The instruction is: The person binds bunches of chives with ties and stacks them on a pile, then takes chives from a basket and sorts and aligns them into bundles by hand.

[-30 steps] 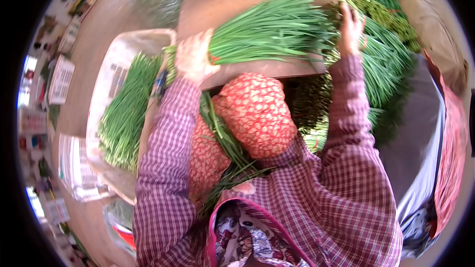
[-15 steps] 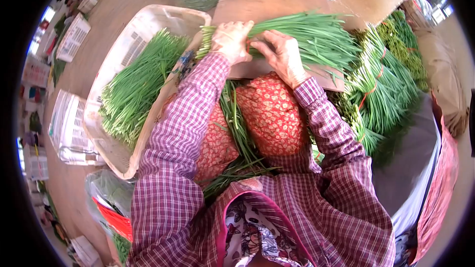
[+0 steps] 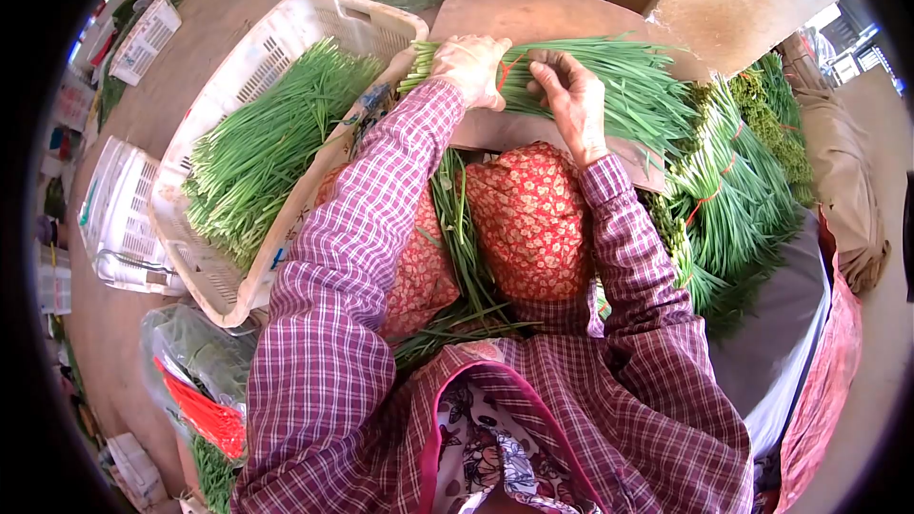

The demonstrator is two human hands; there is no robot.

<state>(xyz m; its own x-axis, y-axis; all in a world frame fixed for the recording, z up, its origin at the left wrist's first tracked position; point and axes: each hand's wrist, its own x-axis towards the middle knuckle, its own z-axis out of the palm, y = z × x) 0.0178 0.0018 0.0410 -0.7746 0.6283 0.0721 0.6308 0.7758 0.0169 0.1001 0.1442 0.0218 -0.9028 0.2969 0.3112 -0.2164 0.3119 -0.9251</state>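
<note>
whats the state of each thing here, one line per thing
left hand: closed around the bundle's stem end
right hand: fingers on the bundle, by a red band
bundle of chives: lying across the board
white crate: filled with loose chives
tied bundles: stacked, banded

Matt brown board (image 3: 533,9), white plastic slotted crate (image 3: 286,29), checked cloth sleeves (image 3: 343,257), glossy grn chives (image 3: 619,76)

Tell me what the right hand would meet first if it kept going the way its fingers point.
The right hand already rests on the bundle of green stalks on the wooden board; its fingers point toward the left hand, probably first.
</note>
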